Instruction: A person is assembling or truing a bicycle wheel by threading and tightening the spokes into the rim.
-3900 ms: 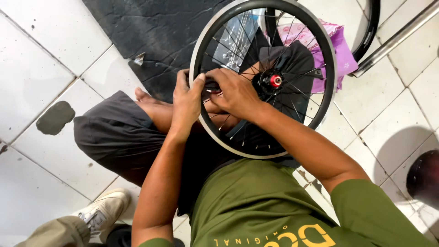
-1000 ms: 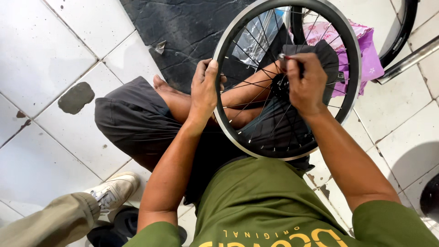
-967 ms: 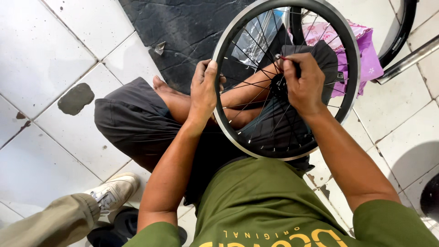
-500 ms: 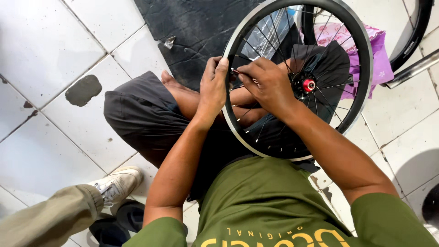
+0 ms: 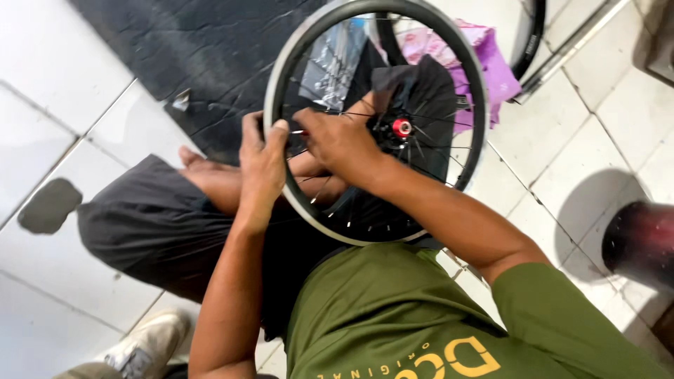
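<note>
Two hands on the bicycle wheel (image 5: 449, 105) propped on the lap: left hand (image 5: 261, 165) clamps the rim, right hand (image 5: 337, 140) pinches what looks like a spoke nipple beside it; next, another careful turn.

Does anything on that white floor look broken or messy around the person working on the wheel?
Yes. One white floor tile has a dark grey patch at the left, like a chipped or stained spot. A small scrap lies at the edge of the black mat. The wheel itself shows no visible damage.
</note>
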